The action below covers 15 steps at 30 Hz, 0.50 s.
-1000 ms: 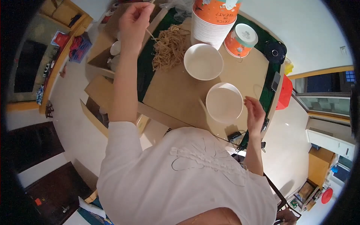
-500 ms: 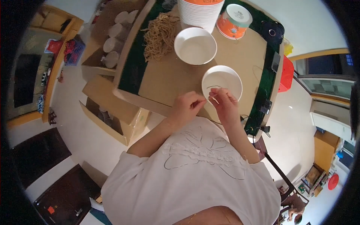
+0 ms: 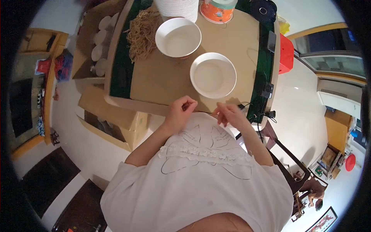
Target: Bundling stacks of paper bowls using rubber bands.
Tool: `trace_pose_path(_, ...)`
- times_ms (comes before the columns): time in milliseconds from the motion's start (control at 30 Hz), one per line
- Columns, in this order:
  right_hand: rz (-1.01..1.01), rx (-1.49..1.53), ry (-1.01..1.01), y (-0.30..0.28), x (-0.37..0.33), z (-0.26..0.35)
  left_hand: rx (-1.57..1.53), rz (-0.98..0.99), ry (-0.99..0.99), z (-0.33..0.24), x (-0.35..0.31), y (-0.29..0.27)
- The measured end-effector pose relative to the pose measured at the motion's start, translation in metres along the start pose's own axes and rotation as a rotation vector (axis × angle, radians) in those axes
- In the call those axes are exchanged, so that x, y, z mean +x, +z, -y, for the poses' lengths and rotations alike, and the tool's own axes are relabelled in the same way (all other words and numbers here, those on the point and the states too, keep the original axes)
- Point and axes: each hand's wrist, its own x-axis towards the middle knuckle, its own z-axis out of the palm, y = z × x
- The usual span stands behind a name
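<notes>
Over the table's near edge, my left hand (image 3: 181, 112) is closed in a pinch, its fingertips pressed together. A thin brown string (image 3: 208, 113) appears to run from it toward my right hand (image 3: 231, 115), whose thumb and fingers are also drawn together; the string is too fine to follow fully. Just beyond my hands stands a white paper bowl (image 3: 213, 75), mouth up, touched by neither hand. A second white paper bowl (image 3: 178, 38) is farther off to the left. Beside it lies a tangled heap of brown strings (image 3: 143, 35).
A stack of white paper bowls (image 3: 177, 8) and an upside-down orange paper tub (image 3: 216, 12) stand at the back. Black devices and cables (image 3: 266, 91) line the table's right edge. Open cardboard boxes (image 3: 112, 120) sit on the floor at left; a red container (image 3: 285, 54) is at right.
My right hand has left the near bowl's rim and come back toward me, lower than before. The left hand stays pinched. The view has shifted, so the table sits higher in the picture.
</notes>
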Motion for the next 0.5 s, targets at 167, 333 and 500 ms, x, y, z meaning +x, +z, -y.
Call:
trace_pose_path(167,-0.34,-0.056,0.095,-0.02,0.059,-0.037,0.012,0.004,0.062,-0.003,0.006,0.002)
trace_pose_path(333,-0.554,-0.236,-0.211,-0.076,0.083,-0.011,0.106,0.022,0.101,-0.004,0.006,-0.001)
trace_pose_path(500,-0.385,-0.184,-0.113,-0.061,0.05,-0.014,0.125,0.013,0.048,-0.017,0.003,0.004)
